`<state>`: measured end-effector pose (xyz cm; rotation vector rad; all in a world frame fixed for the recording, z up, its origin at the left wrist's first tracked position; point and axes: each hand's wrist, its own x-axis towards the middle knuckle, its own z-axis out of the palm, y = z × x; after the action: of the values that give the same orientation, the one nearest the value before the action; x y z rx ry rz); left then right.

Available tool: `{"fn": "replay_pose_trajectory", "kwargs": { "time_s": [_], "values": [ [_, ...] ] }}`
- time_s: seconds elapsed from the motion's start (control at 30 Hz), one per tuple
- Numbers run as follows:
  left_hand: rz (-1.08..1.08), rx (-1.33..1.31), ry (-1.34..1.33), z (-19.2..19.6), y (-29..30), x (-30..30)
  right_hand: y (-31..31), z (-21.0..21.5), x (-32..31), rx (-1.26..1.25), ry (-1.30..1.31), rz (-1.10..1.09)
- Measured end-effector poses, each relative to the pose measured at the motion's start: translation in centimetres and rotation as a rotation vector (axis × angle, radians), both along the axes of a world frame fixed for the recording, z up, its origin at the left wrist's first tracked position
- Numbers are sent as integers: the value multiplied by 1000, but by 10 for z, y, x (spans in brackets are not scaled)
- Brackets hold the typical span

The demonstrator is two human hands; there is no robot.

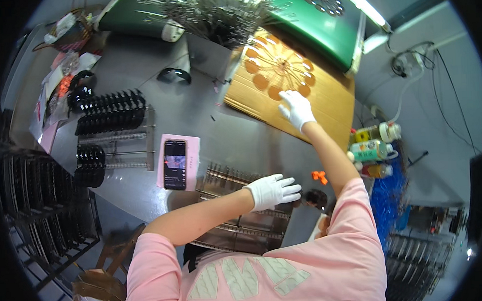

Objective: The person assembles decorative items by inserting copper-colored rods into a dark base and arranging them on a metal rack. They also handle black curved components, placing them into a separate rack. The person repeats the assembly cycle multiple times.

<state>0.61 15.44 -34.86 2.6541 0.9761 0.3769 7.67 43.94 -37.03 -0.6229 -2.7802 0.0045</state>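
Grey metal desk (pixel 224 129), lit from above, carries our stock as follows. Far side: one brown corrugated cardboard sheet (pixel 325 101), lying flat and skewed, its long axis running from upper left to lower right. On it, a ring of round amber lenses (pixel 278 68) fanned on thin wire spokes about a centre. Our white-gloved right hand (pixel 297 109) rests flat on the cardboard at the ring's lower edge, fingers open and pointing away from us toward the lenses; it grips nothing.

Near side: one bare metal rod rack (pixel 238 220), rods running roughly left to right. Our white-gloved left hand (pixel 273 190) lies over its upper right part, fingers straight, pointing right, empty; whether it touches the rods we cannot tell.

Around: black smartphone on a pink pad (pixel 175 163), left of the rod rack; loaded rack of black curved pieces (pixel 110 116) farther left; small orange clips (pixel 319 176) and capped plastic bottles (pixel 371 150) at right; green machine housing (pixel 321 23) behind the cardboard.
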Motion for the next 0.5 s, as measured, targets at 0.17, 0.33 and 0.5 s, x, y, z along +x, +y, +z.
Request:
{"fn": "replay_pose_trajectory", "kwargs": {
  "time_s": [0.17, 0.33, 0.5],
  "values": [
    [400, 48, -8, 13, -51, -102, 90, -28, -66, -251, -485, -635],
    [818, 26, 13, 27, -107, -157, 60, -47, -24, -311, -256, -733],
    [803, -77, -731, 42, -123, -104, -68, 40, 57, -518, 253, -647]
  ]
}}
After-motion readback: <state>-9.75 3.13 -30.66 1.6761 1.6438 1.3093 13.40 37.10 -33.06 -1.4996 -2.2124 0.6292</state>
